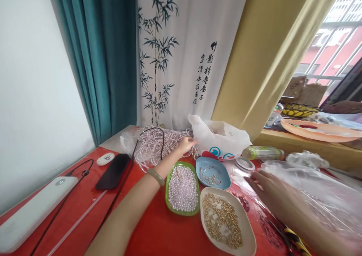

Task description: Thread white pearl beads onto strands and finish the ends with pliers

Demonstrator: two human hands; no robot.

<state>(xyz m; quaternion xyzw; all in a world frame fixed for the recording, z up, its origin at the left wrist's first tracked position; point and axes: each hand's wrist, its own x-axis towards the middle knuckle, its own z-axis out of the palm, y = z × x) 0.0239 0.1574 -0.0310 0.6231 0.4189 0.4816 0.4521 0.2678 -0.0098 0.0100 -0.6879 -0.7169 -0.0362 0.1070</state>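
Head view only. Left hand (185, 144) is stretched out to the far edge of the desk (158, 229), fingers pinched on a strand from the pile of pearl strings (158, 141), just beside the white plastic bag (219, 139). A jade bangle (155, 176) sits on that wrist.

Right hand (268, 190) is flat and spread on the clear plastic sheet (316, 188) toward the right edge, holding nothing. The hands are well apart.

Between them are three dishes: the green dish (182, 188) of loose pearls right under the left forearm, the blue dish (212, 172) of small metal bits behind it, and the white dish (226, 220) of gold beads nearest the front edge.

My read: the step in hand is pulling a strand out of the pile. The next move needs a firm pinch and a clean lift so it doesn't drag neighbouring strands or snag the black cable (132, 156) crossing the pile.

Left side of the desk: phone (113, 171), power bank (34, 210). A bottle (263, 152) lies behind the sheet.
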